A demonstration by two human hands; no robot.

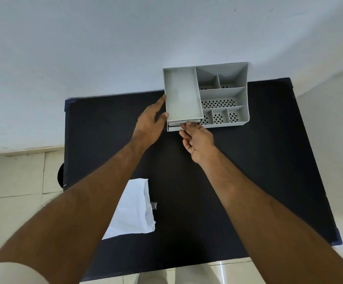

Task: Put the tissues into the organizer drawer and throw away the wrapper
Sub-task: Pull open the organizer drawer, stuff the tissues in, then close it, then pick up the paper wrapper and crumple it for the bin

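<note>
R hand (197, 140) fingertips on drawer (175, 126), L hand (150, 121) bracing organizer (223, 99).

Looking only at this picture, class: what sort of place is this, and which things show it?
Probably a room at home: a small black table against a plain white wall, a tiled floor, and a grey desk organizer.

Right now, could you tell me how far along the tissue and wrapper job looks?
Early stage. Nothing looks finished: the white tissue pack lies on the black table, apparently in its wrapper. In hand: the left hand steadies the grey organizer at its side while the right hand's fingertips are at the drawer front, which appears barely open. Left: open the drawer, load the tissues, discard the wrapper.
</note>
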